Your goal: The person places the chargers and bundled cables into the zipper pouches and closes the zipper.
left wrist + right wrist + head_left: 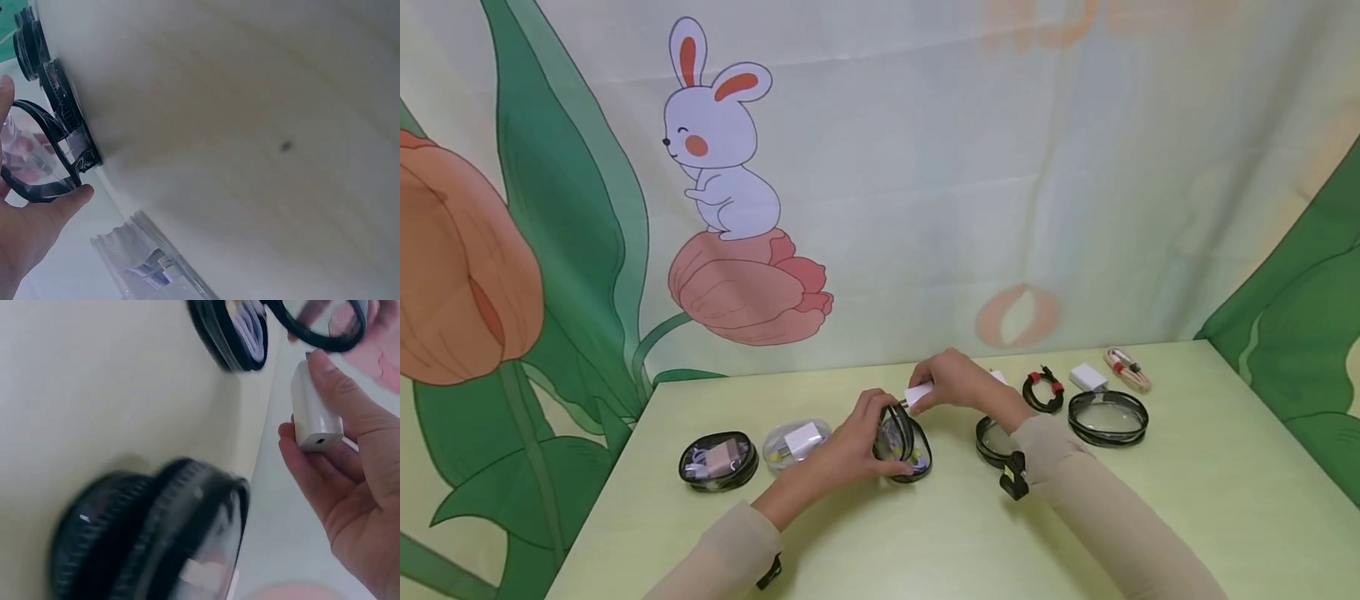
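Note:
My left hand (850, 442) grips a clear oval zip case with black edging (928, 454), its lid raised and its thumb low on the front rim. Inside the case lies a pale purplish cable (251, 331), partly hidden by the lid. My right hand (957, 379) pinches a white charger plug (314, 409) between thumb and fingers, just above and right of the opened case. The plug's prongs point toward the case; its port end faces the right wrist camera.
Left of the hands lie a black-edged case holding a pinkish charger (721, 458) and a clear-edged case with a white charger (803, 437). To the right are black-edged cases (1108, 419), a black coiled cable (1042, 404), a white charger (1087, 377) and a pink cable (1127, 369).

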The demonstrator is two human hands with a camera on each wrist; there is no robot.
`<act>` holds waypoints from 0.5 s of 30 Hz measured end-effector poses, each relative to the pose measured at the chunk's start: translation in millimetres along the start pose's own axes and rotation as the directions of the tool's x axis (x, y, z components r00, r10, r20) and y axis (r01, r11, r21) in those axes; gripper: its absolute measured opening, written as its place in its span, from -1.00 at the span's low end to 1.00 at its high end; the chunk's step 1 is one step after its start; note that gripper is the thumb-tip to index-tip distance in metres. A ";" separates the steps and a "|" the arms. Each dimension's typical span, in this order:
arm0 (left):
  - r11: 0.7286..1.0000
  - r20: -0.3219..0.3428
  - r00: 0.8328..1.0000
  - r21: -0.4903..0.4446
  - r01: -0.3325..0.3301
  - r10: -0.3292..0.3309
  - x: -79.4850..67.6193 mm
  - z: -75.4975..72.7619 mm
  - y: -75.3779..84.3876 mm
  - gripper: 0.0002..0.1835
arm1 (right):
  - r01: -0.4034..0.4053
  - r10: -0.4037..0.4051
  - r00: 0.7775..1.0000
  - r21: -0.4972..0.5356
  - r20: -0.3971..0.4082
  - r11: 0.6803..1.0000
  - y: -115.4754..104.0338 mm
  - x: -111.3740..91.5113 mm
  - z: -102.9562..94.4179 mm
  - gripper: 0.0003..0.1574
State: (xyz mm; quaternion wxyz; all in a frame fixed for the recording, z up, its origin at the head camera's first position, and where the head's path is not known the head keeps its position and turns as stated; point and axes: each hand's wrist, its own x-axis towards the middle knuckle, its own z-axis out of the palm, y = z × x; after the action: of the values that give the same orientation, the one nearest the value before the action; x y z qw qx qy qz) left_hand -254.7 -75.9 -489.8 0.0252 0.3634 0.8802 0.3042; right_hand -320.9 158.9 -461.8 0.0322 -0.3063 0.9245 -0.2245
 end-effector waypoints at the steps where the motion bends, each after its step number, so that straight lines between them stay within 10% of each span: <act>1: 1.000 -0.005 1.000 -0.002 -0.003 0.003 0.1 0.6 0.0 -0.03 | -0.012 0.012 1.000 0.000 -0.007 1.000 -2.5 -3.7 1.3 -0.65; 15: 0.996 -0.040 0.999 -0.079 0.026 -0.030 -0.5 1.6 2.8 -0.04 | -0.201 0.211 0.969 0.086 -0.130 0.976 -35.8 -34.0 34.6 -0.76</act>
State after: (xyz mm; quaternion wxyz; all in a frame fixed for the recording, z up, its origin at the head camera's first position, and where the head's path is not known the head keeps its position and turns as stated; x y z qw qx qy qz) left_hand -252.1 -73.9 -489.6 0.0255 0.3435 0.8728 0.3458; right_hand -266.7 139.5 -480.0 0.0024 -0.1908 0.9426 -0.2739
